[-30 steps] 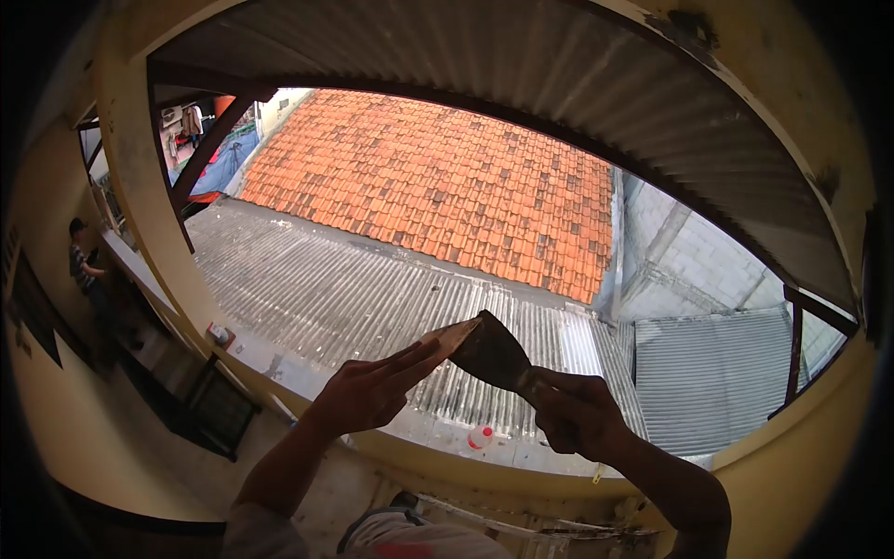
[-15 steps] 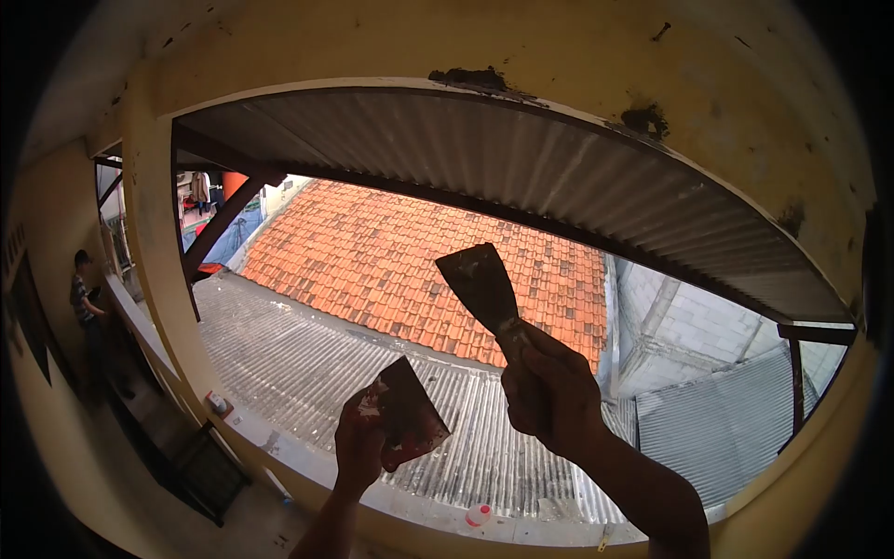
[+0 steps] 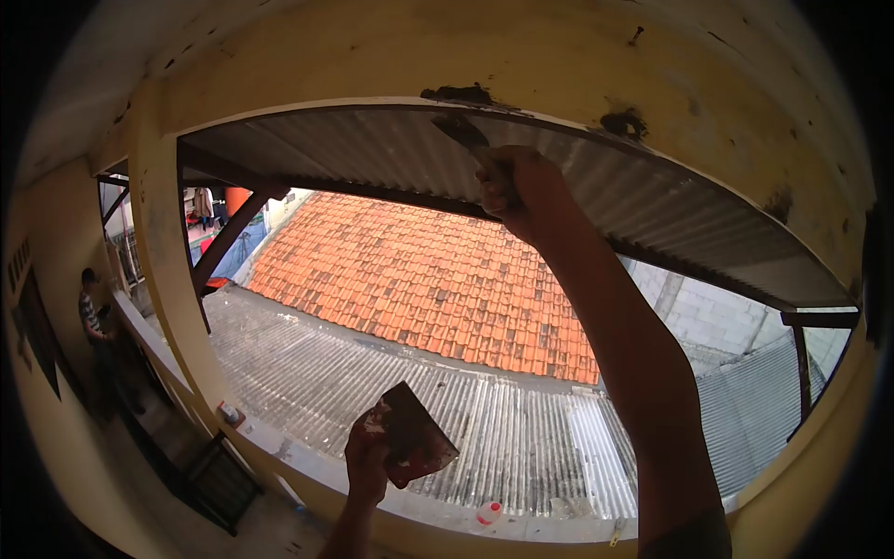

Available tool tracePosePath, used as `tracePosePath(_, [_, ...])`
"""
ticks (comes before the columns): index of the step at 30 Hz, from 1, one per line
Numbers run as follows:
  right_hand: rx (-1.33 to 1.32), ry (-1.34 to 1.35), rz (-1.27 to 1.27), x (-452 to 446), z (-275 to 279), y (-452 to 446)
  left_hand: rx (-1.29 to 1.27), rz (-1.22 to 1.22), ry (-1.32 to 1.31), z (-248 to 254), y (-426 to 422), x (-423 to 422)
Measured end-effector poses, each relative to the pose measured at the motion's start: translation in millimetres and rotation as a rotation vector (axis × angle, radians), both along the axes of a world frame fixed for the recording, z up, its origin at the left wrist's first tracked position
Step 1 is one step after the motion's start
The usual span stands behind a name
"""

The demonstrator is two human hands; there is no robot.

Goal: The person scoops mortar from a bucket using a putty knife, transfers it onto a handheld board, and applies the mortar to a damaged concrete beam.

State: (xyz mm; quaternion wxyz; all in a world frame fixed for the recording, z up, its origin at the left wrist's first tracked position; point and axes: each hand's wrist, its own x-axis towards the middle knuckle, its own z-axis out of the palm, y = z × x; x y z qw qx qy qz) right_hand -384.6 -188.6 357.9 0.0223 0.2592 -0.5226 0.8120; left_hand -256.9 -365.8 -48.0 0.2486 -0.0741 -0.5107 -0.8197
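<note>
My right hand (image 3: 523, 191), raised high, is closed round the handle of a putty knife (image 3: 463, 133). Its blade tilts up and to the left, just below a dark patch (image 3: 458, 94) on the lower edge of the yellow beam (image 3: 372, 56); whether it touches there I cannot tell. Lower down, my left hand (image 3: 368, 456) grips a flat, square-edged plate (image 3: 415, 438) smeared with dark and reddish material. A second dark patch (image 3: 624, 124) marks the beam farther right.
A ledge (image 3: 419, 517) runs below, with a pinkish-white bottle (image 3: 488, 512) and a small container (image 3: 228, 411) on it. Corrugated roofing (image 3: 372, 140) hangs behind the beam. Beyond lies an orange tiled roof (image 3: 419, 279). A person (image 3: 96, 321) stands on the walkway at left.
My right hand has lifted the putty knife from in front of the tiled roof up to near the beam's lower edge. The left hand with the plate sits slightly lower in view.
</note>
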Motion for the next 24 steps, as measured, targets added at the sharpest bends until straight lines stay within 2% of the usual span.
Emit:
tracePosePath(12, [0.004, 0.023, 0.069, -55, 19, 1, 0.016, 0.008, -0.009, -18, -15, -5])
tracePosePath(14, [0.045, 0.042, 0.220, -56, 27, 10, -0.001, 0.018, -0.026, -17, -16, -3])
tracePosePath(15, [0.044, 0.042, 0.218, -56, 28, 11, -0.002, 0.016, -0.027, -16, -16, -4])
tracePosePath(17, [-0.107, 0.018, 0.037, -37, 30, 5, -0.012, 0.023, 0.024, -16, -18, -4])
tracePosePath(24, [-0.108, 0.018, 0.177, -57, 42, 61, -0.003, 0.033, -0.011, -13, -29, -1])
